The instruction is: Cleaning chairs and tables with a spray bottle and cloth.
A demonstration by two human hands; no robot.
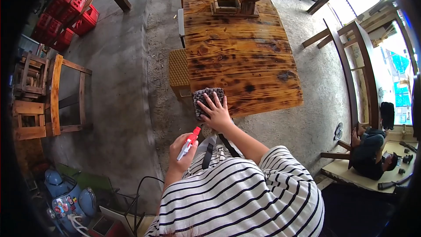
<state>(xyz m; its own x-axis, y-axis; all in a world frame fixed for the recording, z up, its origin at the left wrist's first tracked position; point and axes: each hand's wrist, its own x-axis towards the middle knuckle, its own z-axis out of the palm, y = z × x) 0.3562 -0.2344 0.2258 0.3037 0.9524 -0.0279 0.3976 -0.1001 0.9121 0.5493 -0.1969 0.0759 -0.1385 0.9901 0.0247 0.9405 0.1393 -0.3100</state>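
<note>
Before me stands a long table of scorched wooden planks (243, 52). At its near left corner lies a grey-brown, chunky-textured cloth or mat (200, 100), partly past the table's edge. My right hand (218, 115) rests on it with fingers spread. Left of it and nearer to my body, my left hand (182, 151) is closed around a spray bottle with a red and white trigger head (190, 141); the bottle's body is mostly hidden. Farther up the table stands a small wooden box holder (235, 6).
A woven stool (179, 69) touches the table's left side. Red crates (67, 13) and a wooden frame (56, 95) stand farther left. At right are a long dark bench (366, 72) and a seated person (370, 154). A blue scooter (67, 200) is at lower left.
</note>
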